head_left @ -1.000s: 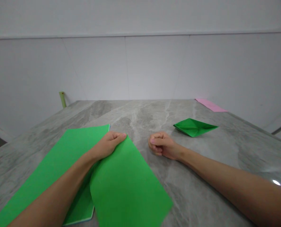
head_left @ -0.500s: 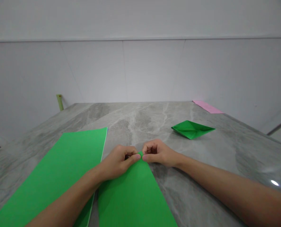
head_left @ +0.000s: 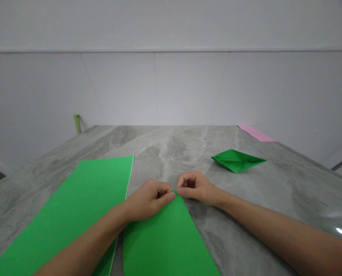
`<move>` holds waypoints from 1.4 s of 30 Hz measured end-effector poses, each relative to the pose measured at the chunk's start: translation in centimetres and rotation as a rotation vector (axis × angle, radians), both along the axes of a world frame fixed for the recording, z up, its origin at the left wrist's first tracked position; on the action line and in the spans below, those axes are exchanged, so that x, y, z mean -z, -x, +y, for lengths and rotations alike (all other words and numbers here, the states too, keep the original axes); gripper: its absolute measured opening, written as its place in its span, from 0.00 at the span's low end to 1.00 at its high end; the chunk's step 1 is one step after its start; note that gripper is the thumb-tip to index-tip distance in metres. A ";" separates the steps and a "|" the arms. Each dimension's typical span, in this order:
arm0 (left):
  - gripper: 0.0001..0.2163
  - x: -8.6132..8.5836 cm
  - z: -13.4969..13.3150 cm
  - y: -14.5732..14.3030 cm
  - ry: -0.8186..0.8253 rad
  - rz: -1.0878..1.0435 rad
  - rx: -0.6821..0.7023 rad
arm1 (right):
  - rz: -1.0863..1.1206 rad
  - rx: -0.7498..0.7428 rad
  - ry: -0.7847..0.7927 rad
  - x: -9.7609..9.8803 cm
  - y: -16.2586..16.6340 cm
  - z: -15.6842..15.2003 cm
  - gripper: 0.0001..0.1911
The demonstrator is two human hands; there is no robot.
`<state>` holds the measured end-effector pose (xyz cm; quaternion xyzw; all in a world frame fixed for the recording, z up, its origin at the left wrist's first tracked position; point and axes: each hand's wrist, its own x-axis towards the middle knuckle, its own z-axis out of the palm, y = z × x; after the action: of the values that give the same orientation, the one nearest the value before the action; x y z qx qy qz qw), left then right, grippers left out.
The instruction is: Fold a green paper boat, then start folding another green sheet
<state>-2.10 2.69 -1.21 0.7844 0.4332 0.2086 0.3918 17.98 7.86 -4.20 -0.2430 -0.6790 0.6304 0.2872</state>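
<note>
A sheet of green paper (head_left: 171,241) lies before me, its far end coming to a narrow tip between my hands. My left hand (head_left: 149,199) pinches the left side of that tip between thumb and fingers. On the tip's right side, the thumb and forefinger of my right hand (head_left: 198,188) are closed on the paper as well. The sheet's near part runs out of the bottom of the view. Part of its left edge is covered by my left hand and wrist.
On the left lies a stack of green paper (head_left: 87,191), partly under my left forearm. A folded green paper shape (head_left: 238,161) rests beyond my right hand. A strip of pink paper (head_left: 257,133) sits at the far right of the grey marbled table (head_left: 171,142), against the white wall.
The whole view has shifted slightly, so everything sits a little further right and lower. Both hands keep their pinch at the paper's tip, with hardly any movement.
</note>
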 end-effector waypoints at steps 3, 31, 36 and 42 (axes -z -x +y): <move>0.18 0.2 0.1 0.0 0.009 -0.029 -0.016 | 0.004 0.017 0.017 -0.1 0.1 -0.1 0.19; 0.18 0.5 0.3 0.4 0.076 -0.045 0.027 | -0.039 0.040 -0.017 -0.8 0.0 -0.1 0.19; 0.18 0.5 0.4 0.3 0.071 -0.053 0.031 | -0.078 0.050 -0.030 -0.7 0.1 -0.1 0.18; 0.17 0.5 0.0 -0.3 -0.001 -0.046 0.040 | -0.105 0.025 -0.075 -0.5 0.3 -0.3 0.13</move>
<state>-1.80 2.67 -1.72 0.7881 0.4083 0.2189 0.4053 17.65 7.60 -3.74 -0.2732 -0.7133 0.5872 0.2678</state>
